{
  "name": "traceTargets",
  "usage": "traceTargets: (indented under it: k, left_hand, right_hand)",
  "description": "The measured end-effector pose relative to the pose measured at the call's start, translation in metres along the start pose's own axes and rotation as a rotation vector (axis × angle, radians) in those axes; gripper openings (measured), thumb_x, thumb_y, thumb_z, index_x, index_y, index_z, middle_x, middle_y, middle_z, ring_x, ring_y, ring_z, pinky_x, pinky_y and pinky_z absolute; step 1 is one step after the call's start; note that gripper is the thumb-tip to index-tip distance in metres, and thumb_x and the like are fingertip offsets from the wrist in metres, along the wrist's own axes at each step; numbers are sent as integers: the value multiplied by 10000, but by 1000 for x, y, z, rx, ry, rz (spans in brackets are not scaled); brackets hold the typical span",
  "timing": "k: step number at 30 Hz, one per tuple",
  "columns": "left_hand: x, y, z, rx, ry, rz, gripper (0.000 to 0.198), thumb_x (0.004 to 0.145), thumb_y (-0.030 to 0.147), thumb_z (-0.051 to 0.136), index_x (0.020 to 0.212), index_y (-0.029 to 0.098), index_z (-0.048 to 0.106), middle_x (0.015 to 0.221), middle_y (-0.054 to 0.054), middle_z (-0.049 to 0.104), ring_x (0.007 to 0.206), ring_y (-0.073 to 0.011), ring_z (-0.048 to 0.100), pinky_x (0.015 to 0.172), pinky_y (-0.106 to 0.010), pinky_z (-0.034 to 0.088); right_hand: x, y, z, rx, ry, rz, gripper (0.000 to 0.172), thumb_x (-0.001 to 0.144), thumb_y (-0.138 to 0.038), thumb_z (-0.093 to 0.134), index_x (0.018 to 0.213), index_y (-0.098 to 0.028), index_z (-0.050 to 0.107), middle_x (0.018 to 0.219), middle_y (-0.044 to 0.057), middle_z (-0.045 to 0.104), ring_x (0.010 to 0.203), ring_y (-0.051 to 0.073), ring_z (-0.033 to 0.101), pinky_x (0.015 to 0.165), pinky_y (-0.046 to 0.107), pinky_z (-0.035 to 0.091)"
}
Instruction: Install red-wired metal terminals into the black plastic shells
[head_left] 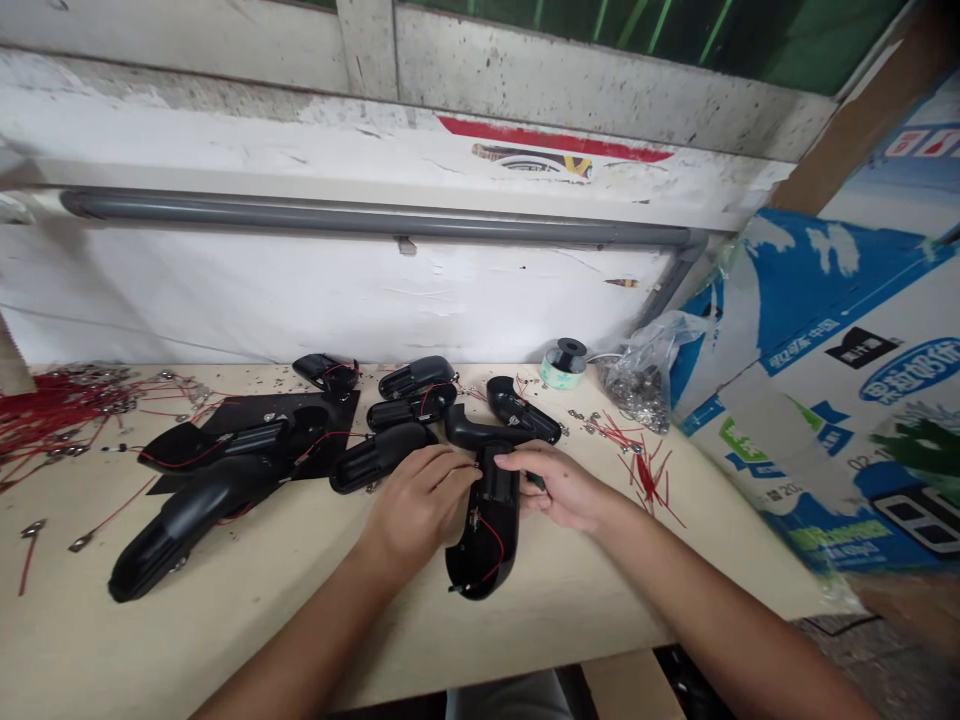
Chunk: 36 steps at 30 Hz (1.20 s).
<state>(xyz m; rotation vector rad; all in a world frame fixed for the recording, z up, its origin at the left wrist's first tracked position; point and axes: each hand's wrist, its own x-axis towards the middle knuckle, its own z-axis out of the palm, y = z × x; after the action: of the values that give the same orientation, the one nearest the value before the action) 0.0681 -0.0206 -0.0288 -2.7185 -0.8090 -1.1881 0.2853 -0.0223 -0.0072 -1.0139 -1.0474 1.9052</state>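
Your right hand held the black casing over the table; your left hand touched its edge, any pinch impossible to tell. Steady support, fingertips clear of the red wire, probably served best.

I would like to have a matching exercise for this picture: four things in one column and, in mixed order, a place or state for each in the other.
Things
1. Held black curved plastic shell
2. Long grey round pipe
3. Clear plastic bag of small metal pieces
4. Large tangled pile of thin red wires

Places or states
A. next to the blue and white cardboard box
B. at the far left of the pale table
C. open side showing, one red wire inside
D. running along the white wall

Pairs: 1-C, 2-D, 3-A, 4-B
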Motion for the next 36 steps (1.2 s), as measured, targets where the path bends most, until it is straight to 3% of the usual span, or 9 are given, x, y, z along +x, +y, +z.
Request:
traceTargets:
  k: [4,8,13,21,29,36]
  left_hand:
    - [2,2,2,-151,48,-67,201,932,72,525,1024,139,691,973,-77,744,915,-184,663,867,-328,552]
    - [5,7,4,-365,78,-239,186,930,82,533,972,160,696,953,-69,719,946,-175,646,855,-297,539]
    - [10,13,1,-600,-65,-480,181,940,129,521,910,183,691,1050,-79,628,992,-185,608,874,-307,505]
    - [14,17,-7,-718,-203,-508,178,953,140,493,922,166,666,1048,-78,583,936,-164,585,826,-271,481]
    - [11,17,-7,-573,-160,-401,189,965,146,478,955,168,665,1038,-68,603,950,-158,580,843,-260,461]
    - [16,19,-11,-641,-265,-581,160,940,160,510,915,167,668,946,-51,643,853,-156,607,757,-255,470]
  right_hand:
    - [5,5,-3,-13,113,-125,408,711,-327,804,572,-175,452,475,-86,319,427,52,235,424,224,138]
    - [6,6,-4,-14,124,-173,425,743,-343,794,573,-181,441,471,-90,303,435,57,229,441,230,174]
    - [2,5,-3,-41,112,-177,426,769,-343,786,581,-183,439,488,-86,300,454,64,243,453,230,190]
    - [1,5,-3,-64,56,-171,396,781,-316,763,588,-178,447,509,-82,310,455,60,238,449,234,181]
    - [3,2,-2,15,47,-122,370,734,-285,775,572,-165,464,506,-72,341,443,50,237,426,231,121]
    - [1,0,1,26,49,-102,346,719,-275,780,575,-157,488,519,-68,348,456,51,254,426,225,125]
